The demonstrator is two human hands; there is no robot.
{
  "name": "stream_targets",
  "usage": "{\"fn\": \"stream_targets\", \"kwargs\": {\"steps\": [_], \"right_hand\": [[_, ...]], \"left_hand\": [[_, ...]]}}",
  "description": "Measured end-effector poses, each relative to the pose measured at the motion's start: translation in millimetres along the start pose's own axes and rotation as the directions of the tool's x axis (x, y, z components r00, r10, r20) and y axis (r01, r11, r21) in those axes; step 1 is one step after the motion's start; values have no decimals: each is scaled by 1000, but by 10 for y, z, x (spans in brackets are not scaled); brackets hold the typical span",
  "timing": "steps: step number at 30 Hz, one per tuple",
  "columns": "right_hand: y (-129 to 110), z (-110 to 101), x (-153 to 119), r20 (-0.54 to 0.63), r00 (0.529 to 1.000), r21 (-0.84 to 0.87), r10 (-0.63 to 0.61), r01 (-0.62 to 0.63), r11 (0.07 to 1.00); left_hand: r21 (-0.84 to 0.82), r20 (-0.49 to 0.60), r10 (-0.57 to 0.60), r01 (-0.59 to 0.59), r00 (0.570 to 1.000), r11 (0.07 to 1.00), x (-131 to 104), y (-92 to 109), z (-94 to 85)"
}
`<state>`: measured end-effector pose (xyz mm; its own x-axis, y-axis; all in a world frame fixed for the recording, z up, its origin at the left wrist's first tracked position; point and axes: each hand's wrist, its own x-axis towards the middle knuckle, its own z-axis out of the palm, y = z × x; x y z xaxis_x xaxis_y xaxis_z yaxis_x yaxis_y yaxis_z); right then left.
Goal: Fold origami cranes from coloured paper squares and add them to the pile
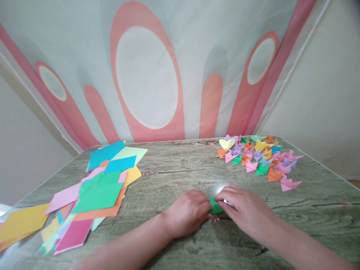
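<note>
A small piece of folded green paper (215,206) lies on the wood-patterned table between my two hands. My left hand (189,210) is closed at its left edge, with the fingers curled down over the paper. From the right, my right hand (239,204) pinches the paper's other end between thumb and fingers. Much of the green paper is hidden under the fingers, so its full shape does not show.
Loose coloured sheets (98,195) are spread over the left side of the wood-patterned table (168,161). Several small folded paper figures (262,169) are grouped at the back right. Behind the table hangs a grey and pink patterned cloth (191,75).
</note>
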<state>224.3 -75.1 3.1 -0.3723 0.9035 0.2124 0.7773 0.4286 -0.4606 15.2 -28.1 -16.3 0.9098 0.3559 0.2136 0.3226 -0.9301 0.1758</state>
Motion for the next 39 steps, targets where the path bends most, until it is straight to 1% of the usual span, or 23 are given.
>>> {"fn": "stream_targets", "kwargs": {"steps": [2,4,7,10,12,15,19,21,23,27,30,32,34,36,39], "right_hand": [[-42,46,-66,53,998,-69,-27,30,997],[-50,153,-167,54,996,-145,-64,71,987],[-6,350,-346,-49,987,-255,-155,137,957],[52,474,-468,-166,959,-316,-229,168,934],[68,485,-491,-180,957,-298,-230,170,939],[62,432,-461,-189,960,-235,-209,162,958],[56,377,-405,-210,959,-188,-191,152,970],[66,370,-395,-215,957,-173,-197,161,972],[79,360,-399,-216,955,-159,-201,169,973],[91,322,-440,-204,961,-133,-189,164,978],[62,324,-473,-149,977,-112,-151,135,984],[18,358,-484,-126,983,-89,-132,121,989],[-40,406,-482,-126,986,-28,-111,109,994],[-96,448,-473,-114,992,60,-63,70,996],[-143,470,-460,-81,997,113,-5,14,994]], "left_hand": [[17,-28,20,-20,999,1000,4,-2,5],[41,-46,43,-42,998,998,5,2,5],[89,-27,79,-76,997,993,5,25,-4],[142,19,92,-94,996,985,6,67,-12],[169,49,83,-90,995,981,8,95,-14],[172,65,45,-56,997,984,12,122,-5],[116,30,-68,64,997,991,21,133,27],[93,12,-106,104,994,990,32,130,41],[84,10,-104,103,994,991,46,121,45],[92,27,-47,44,999,995,33,99,14],[69,25,-6,5,1000,998,-54,121,-15],[38,-7,3,-3,1000,999,-134,167,-19],[15,-57,-18,18,998,1000,-200,223,-10],[-2,-95,-59,60,994,998,-237,273,0],[-35,-112,-99,96,989,995,-240,307,-3]]}}
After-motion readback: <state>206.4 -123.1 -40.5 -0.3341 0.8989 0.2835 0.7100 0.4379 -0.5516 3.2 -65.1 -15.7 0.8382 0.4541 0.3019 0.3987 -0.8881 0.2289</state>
